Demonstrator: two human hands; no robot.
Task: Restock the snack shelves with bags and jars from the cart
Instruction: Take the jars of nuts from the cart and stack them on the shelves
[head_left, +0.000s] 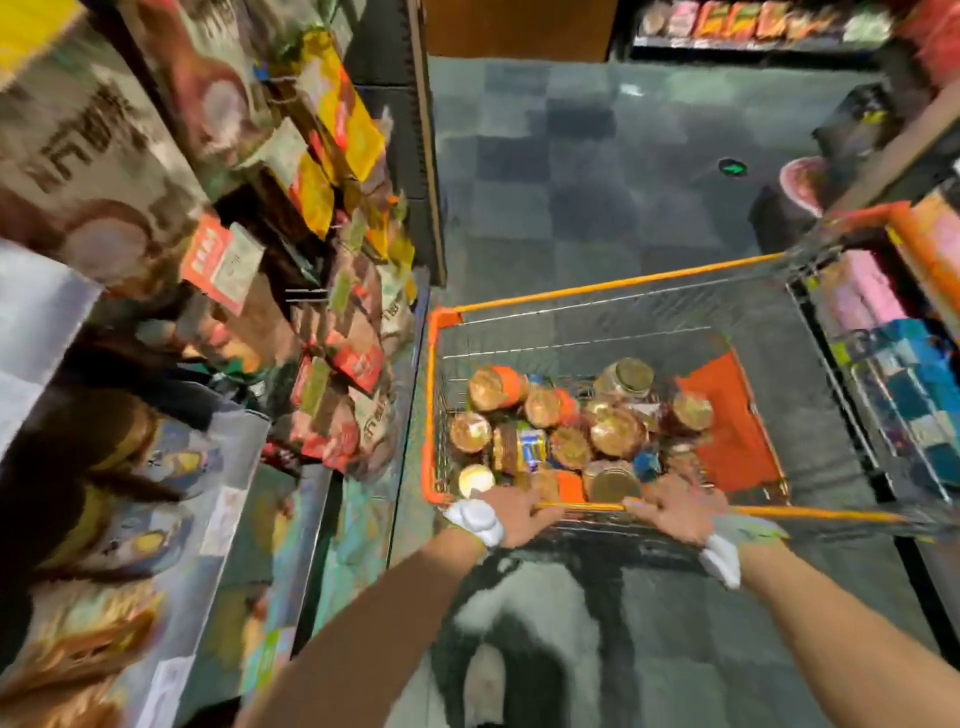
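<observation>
1. Far left: the snack shelves (428, 182) are running along the person's left side and are carrying packed rows of bags (353, 358). The picture is smearing here, so labels and any gaps are not showing.
2. The cart (428, 405) is standing in the aisle just beside the shelf end, with its left rim near the lower bags. Risk: if it swings leftward, that rim could be raking the bags off their row.
3. The jars (615, 431) are lying heaped in the near half of the basket. Some are upright, some are on their sides, and all are touching. No bags are showing in the cart. Risk: a jolt could be knocking jar against jar. Pulling one from low in the heap would likely be shifting the rest.
4. The left hand (519, 512) is gripping the orange handle bar (592, 505), with its fingers curling over the bar.
5. The right hand (670, 506) is gripping the same bar further along, fingers wrapped over it. With both hands busy, nothing is being lifted. This is looking like the positioning step, with the jar load yet to go up.
6. Right: other shelving (883, 364) is crowding the cart's far right corner. Risk: pushing ahead without straightening could be snagging that corner.
</observation>
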